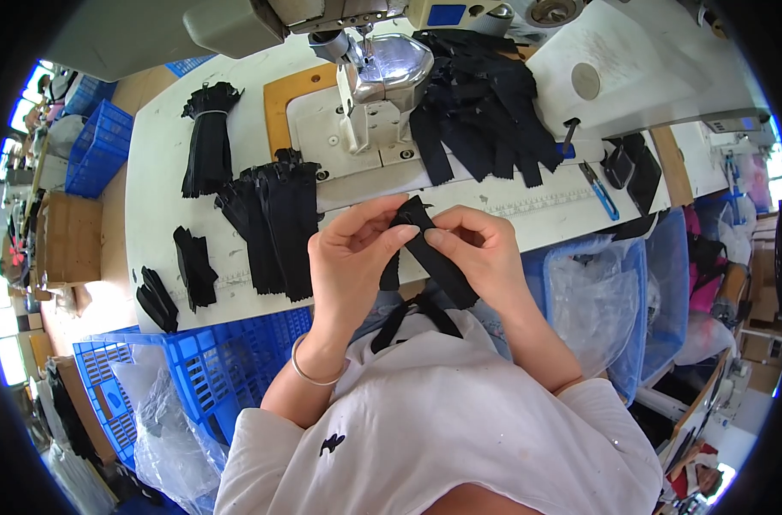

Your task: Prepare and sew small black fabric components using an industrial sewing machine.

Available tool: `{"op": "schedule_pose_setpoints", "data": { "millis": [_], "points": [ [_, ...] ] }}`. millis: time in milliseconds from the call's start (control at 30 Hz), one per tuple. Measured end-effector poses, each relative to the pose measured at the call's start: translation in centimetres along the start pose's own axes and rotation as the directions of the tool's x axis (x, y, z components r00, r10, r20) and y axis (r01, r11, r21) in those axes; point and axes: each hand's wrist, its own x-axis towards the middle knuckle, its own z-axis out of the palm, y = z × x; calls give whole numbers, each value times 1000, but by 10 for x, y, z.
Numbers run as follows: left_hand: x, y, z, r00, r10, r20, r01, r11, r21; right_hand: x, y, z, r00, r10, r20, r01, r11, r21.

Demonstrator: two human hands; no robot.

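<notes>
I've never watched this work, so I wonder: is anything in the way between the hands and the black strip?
Nothing visible is: the left hand and right hand both pinch the black strip near its upper end.

The white desk (163,232) carries a metal sewing machine (391,64) along its far side, a printed ruler strip (541,204) near its front edge, and blue-handled snips (604,196) toward its right end. Left of the desk stand a cardboard box (71,240) and, farther back, a blue basket (103,146). Below the desk's front-left edge sits a blue crate (206,369) with a clear plastic bag (163,446); below its front-right edge, a blue tub (534,273) holds clear plastic (593,296).
</notes>
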Motion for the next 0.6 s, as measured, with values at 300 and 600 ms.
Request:
{"op": "schedule_pose_setpoints", "data": {
  "millis": [300, 600],
  "points": [
    [-3, 5, 0, 999, 16, -33, -16, 1000, -6, -3, -2, 3, 1000, -30, 3, 30, 998, 49],
    [2, 4, 2, 995, 28, -98, -41, 990, -135, 3, -10, 21, 986, -82, -142, 109, 974, 197]
  ]
}}
